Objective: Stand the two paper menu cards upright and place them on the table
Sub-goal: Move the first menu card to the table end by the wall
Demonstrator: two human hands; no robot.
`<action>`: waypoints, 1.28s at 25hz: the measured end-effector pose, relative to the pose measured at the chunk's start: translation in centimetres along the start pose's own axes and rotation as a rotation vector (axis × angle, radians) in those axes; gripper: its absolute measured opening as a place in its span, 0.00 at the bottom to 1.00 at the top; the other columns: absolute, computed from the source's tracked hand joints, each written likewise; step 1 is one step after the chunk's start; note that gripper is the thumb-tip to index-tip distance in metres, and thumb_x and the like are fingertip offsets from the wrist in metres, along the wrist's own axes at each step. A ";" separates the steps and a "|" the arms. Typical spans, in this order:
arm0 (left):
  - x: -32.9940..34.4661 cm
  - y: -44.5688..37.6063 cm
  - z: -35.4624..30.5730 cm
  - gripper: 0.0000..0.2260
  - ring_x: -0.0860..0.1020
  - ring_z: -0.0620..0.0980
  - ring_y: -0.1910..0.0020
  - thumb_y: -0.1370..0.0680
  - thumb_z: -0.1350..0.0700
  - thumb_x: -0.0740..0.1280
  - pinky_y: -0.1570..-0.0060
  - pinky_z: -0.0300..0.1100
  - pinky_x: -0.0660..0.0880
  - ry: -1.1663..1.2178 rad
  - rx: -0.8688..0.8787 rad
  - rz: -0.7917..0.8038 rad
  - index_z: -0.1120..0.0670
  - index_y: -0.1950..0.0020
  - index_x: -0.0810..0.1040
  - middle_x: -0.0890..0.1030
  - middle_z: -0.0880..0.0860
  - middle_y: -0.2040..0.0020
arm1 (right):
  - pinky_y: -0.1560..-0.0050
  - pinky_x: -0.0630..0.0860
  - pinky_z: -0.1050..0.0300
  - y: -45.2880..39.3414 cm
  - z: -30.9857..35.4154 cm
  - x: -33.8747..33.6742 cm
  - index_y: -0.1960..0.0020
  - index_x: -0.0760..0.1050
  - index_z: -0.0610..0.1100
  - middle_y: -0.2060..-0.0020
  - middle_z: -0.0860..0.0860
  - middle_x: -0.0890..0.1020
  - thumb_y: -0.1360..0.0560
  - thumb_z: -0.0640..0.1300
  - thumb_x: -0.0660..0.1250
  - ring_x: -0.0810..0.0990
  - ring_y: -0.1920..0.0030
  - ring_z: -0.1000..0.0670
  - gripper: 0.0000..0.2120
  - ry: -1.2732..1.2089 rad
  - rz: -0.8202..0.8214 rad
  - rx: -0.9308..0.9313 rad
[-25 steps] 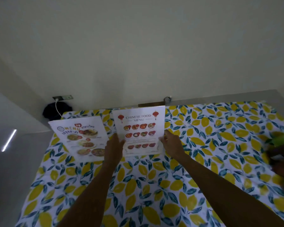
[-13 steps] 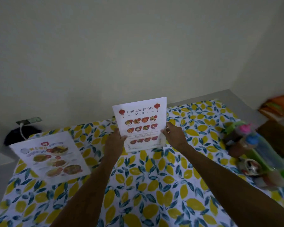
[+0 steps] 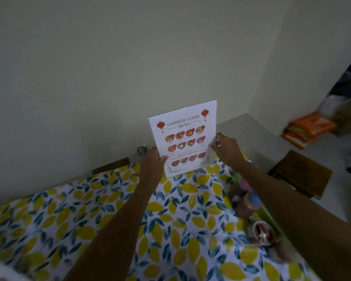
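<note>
A white paper card headed "Chinese Food Menu" (image 3: 184,136) stands nearly upright at the far edge of the table (image 3: 101,218), which wears a lemon-print cloth. My left hand (image 3: 152,163) grips the card's lower left edge. My right hand (image 3: 225,148) pinches its right edge. The card's bottom touches or hovers just above the cloth. The second menu card is out of view.
Several bottles and a small bowl (image 3: 262,233) crowd the table's right side under my right forearm. A dark wooden stool (image 3: 301,174) stands on the floor to the right, with orange packets (image 3: 308,129) beyond it. The wall is close behind the card.
Both hands carried the Chinese menu card from lying near the other card to upright at the table's far right. My view swung right, and the other menu card left the frame.
</note>
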State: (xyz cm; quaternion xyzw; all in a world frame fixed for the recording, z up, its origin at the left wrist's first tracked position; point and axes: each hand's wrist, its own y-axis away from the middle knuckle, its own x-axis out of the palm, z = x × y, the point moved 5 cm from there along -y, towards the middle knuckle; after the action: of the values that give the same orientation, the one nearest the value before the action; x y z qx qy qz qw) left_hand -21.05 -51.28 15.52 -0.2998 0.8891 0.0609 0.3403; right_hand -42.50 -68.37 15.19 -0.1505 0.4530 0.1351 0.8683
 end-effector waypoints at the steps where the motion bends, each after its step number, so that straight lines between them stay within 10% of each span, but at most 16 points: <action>1: 1.6 -1.0 -1.4 0.07 0.80 0.51 0.60 0.23 0.57 0.69 0.63 0.35 0.72 -0.010 -0.006 -0.001 0.59 0.49 0.74 0.79 0.53 0.58 | 0.51 0.80 0.45 -1.9 -1.6 -0.4 0.49 0.74 0.40 0.54 0.39 0.85 0.24 0.48 0.66 0.83 0.52 0.36 0.11 -0.003 0.013 0.003; 14: 19.5 -13.8 -3.8 0.10 0.79 0.44 0.60 0.23 0.58 0.66 0.66 0.29 0.71 -0.049 -0.145 0.027 0.58 0.43 0.76 0.84 0.55 0.49 | 0.51 0.81 0.46 -18.6 -17.1 2.8 0.49 0.75 0.42 0.54 0.43 0.85 0.25 0.49 0.66 0.83 0.55 0.42 0.11 -0.121 0.207 0.043; 21: 22.1 -16.4 -2.0 0.09 0.83 0.57 0.56 0.23 0.57 0.66 0.60 0.48 0.81 -0.110 -0.224 0.042 0.60 0.45 0.75 0.83 0.59 0.51 | 0.51 0.81 0.47 -20.8 -19.1 5.1 0.46 0.75 0.41 0.53 0.42 0.85 0.24 0.47 0.66 0.83 0.55 0.41 0.11 -0.161 0.230 0.072; 28: 22.3 -16.9 -1.3 0.10 0.82 0.50 0.58 0.22 0.56 0.65 0.67 0.37 0.77 -0.125 -0.251 0.048 0.60 0.43 0.74 0.83 0.57 0.49 | 0.56 0.75 0.54 -21.0 -19.0 6.2 0.45 0.74 0.41 0.52 0.41 0.84 0.22 0.48 0.63 0.82 0.54 0.41 0.12 -0.174 0.228 0.105; 32: 22.3 -16.3 -1.3 0.14 0.83 0.58 0.50 0.23 0.56 0.69 0.55 0.51 0.82 -0.112 -0.263 0.072 0.61 0.42 0.73 0.83 0.60 0.45 | 0.53 0.77 0.52 -20.2 -19.0 6.2 0.43 0.74 0.39 0.48 0.40 0.83 0.23 0.47 0.63 0.82 0.50 0.40 0.14 -0.196 0.250 0.163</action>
State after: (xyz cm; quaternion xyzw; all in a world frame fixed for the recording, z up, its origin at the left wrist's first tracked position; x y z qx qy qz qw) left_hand -25.52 -75.93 3.73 -0.3059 0.8632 0.2055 0.3450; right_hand -45.73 -93.58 2.57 -0.0082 0.3908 0.2190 0.8940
